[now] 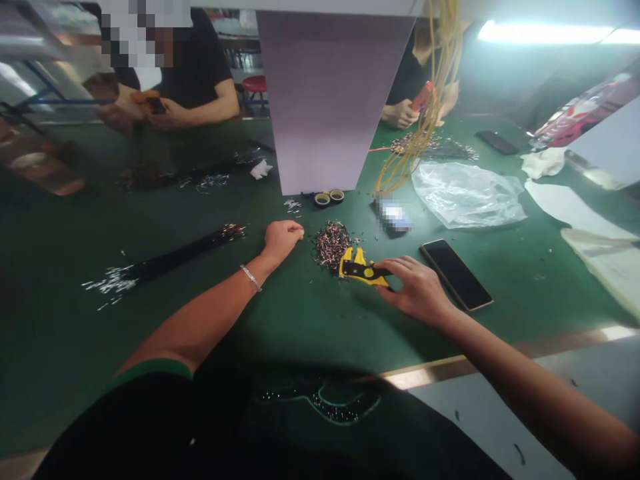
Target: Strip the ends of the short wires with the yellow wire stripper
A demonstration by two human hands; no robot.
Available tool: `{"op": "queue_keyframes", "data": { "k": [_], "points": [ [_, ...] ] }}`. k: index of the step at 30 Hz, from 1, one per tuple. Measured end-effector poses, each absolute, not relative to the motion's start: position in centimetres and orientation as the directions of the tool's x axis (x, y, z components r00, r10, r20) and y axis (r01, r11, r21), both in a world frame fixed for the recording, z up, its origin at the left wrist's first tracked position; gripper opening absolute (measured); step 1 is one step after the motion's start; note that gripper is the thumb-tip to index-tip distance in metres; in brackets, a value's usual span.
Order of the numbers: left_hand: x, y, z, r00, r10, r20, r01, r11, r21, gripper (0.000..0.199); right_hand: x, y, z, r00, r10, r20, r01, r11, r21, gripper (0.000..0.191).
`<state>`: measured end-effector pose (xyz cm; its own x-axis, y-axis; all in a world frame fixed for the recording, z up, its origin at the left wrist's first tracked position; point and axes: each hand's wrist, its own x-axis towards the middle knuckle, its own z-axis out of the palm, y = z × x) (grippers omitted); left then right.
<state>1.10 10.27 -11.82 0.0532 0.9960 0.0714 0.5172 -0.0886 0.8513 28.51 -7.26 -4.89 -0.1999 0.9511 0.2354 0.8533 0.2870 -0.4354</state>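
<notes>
My right hand (415, 287) is wrapped round the handles of a yellow and black wire stripper (365, 268). The tool's jaws are over the near right edge of a pile of short cut wire ends (331, 245) with copper and black bits. Left of that pile, my left hand (284, 240) has its fingers pinched together; whatever is in them, if anything, is too small or hidden. A bundle of black wires (175, 257) with silvery terminals at one end and bare copper at the other lies to the left of my left hand.
A phone (457, 275) lies right of my right hand. Behind are two tape rolls (323, 199), a clear plastic bag (467, 193) and hanging yellow wires (425, 133). A pale panel (335, 100) divides the green table. Two people sit opposite, holding tools.
</notes>
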Motion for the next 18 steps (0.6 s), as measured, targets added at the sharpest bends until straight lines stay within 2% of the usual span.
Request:
{"op": "queue_keyframes", "data": {
  "k": [5,9,16,18],
  "points": [
    [1.1,10.5,-12.2,0.047,0.995,0.089,0.509,-0.100,0.855,0.020,29.6,-12.9,-4.4,-0.252,0.939,0.235,0.786,0.340,-0.516,0.028],
    [1.1,10.5,-12.1,0.035,0.996,0.086,0.524,-0.091,0.847,0.021,28.8,-14.6,-5.6,-0.263,0.938,0.226,0.809,0.342,-0.477,0.026],
    [1.2,10.4,-11.8,0.029,0.995,0.094,0.494,-0.096,0.864,0.020,27.4,-9.2,-6.5,-0.213,0.934,0.286,0.883,0.309,-0.352,0.025],
    [1.2,10.4,-11.8,0.035,0.995,0.090,0.481,-0.096,0.872,0.020,27.7,-8.9,-6.0,-0.190,0.934,0.304,0.889,0.295,-0.351,0.026]
  ]
}}
